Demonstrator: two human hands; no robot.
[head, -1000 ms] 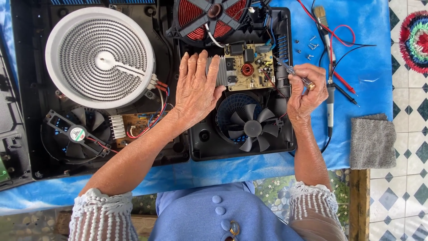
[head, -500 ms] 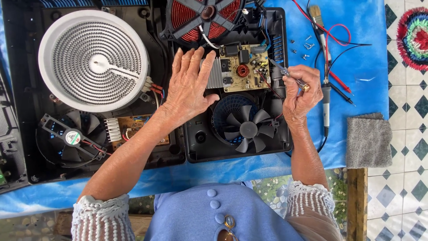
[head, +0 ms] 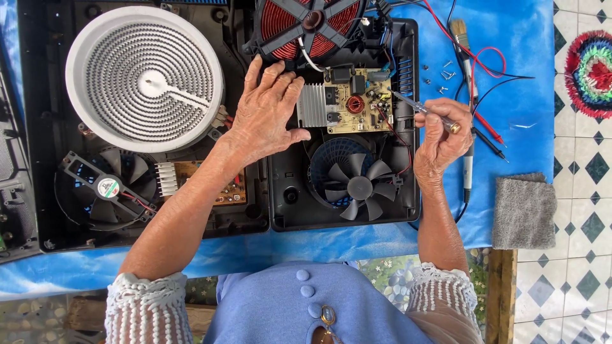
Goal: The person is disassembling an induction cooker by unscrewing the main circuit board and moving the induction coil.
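Note:
An opened black cooker base [head: 284, 207] lies on a blue cloth [head: 523, 95]. Inside it sit a yellow circuit board [head: 357, 102] with a silver heat sink [head: 311, 105], a black fan [head: 357, 185] and a red coil [head: 312, 25]. My left hand [head: 264, 114] rests flat, fingers spread, on the base beside the heat sink. My right hand [head: 440, 137] grips a thin metal tool [head: 417, 108] whose tip points at the board's right edge.
A white round heating element [head: 143, 76] lies at the left above a second fan [head: 102, 185] and a small brown board [head: 210, 181]. A brush [head: 460, 38], red and black probe leads [head: 488, 127] and loose screws [head: 443, 73] lie right. A grey cloth [head: 524, 210] sits on the tiled floor side.
The right hand has raised the thin tool, its tip now aimed at the board's right edge. The left hand stays flat on the base. The view shifted slightly.

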